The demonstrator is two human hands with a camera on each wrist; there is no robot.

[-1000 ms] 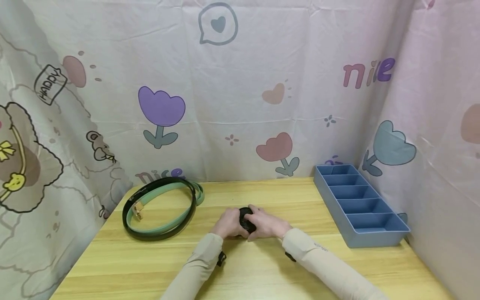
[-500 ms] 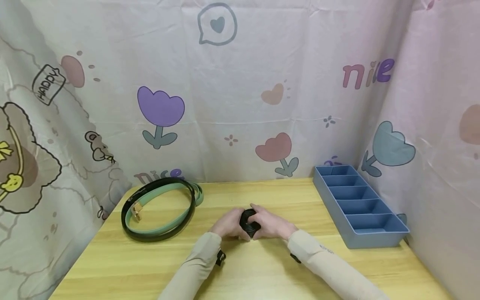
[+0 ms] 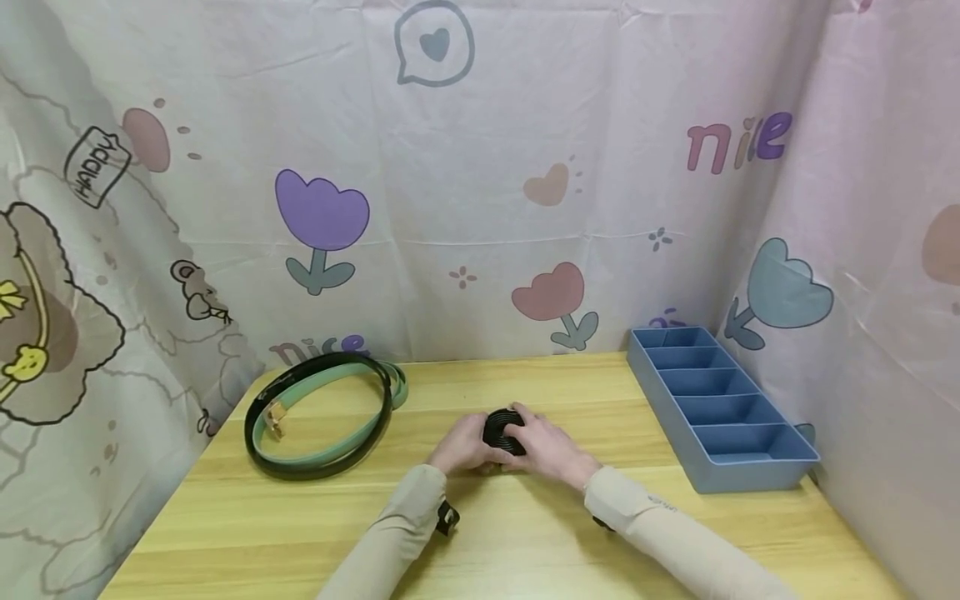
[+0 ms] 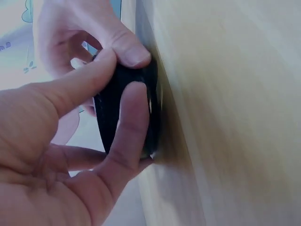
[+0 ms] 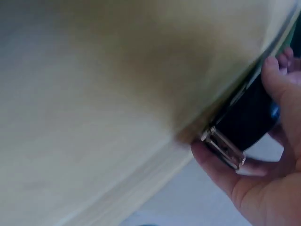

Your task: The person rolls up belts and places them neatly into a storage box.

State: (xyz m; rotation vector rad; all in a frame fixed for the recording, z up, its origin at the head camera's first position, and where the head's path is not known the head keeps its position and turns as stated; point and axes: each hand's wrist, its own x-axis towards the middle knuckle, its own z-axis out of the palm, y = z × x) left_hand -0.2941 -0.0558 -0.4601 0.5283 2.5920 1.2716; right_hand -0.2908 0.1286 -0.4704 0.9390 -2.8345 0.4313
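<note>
A black belt (image 3: 495, 429), wound into a tight flat coil, stands on the table between both hands. My left hand (image 3: 463, 447) grips the coil from the left, its thumb and fingers curved along the outer side. From the right, my right hand (image 3: 553, 448) holds it, with fingers reaching around its edge. In the left wrist view, fingertips of both hands press the dark band (image 4: 110, 117) close over the wood. A metal buckle (image 5: 225, 148) shows on the coil's outside in the right wrist view, right at the fingers. The hands hide part of the coil.
Two looped belts lie at the left: a black belt (image 3: 296, 473) and a green belt (image 3: 330, 454) with a gold buckle (image 3: 275, 417). At the right stands a blue divided box (image 3: 686, 442) with several compartments. A patterned curtain (image 3: 465, 167) hangs behind the wooden table (image 3: 510, 550).
Both hands and the coiled belt have shifted slightly to the right and away from me. More of the spiral showed half a second ago. The looped belts and box have stayed put.
</note>
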